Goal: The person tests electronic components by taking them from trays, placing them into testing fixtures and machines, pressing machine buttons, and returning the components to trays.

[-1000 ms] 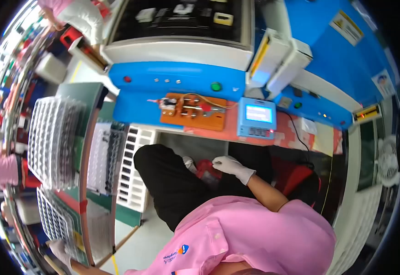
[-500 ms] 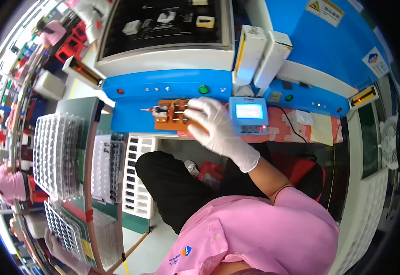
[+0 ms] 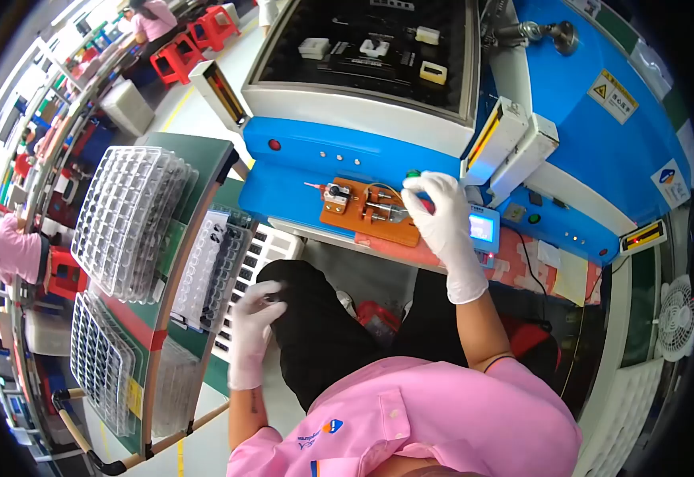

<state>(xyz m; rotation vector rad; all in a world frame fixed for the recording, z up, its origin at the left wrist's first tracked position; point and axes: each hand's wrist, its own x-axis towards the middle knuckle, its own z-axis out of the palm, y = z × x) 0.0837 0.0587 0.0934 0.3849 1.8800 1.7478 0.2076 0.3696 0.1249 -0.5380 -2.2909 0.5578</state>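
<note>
My left hand, in a white glove, is raised over my left thigh, with a small black part between thumb and fingers. My gloved right hand is at the right end of an orange fixture. Its fingers are curled together, and whatever may be between them is hidden. On the fixture sit a metal clamp block with a pink tip and metal cylinders. Right behind my right fingertips is a green button. The small blue display box is partly covered by that hand.
Clear trays are stacked on a cart at left, with a tray of dark parts beside it. A white slotted rack stands by my knee. Behind the fixture rises a blue and white machine. Other people in pink sit far left.
The view has swung left. My left hand has come up from the lower trays and now shows the small black part. My right hand has gone from spread over the fixture to curled at its right end.
</note>
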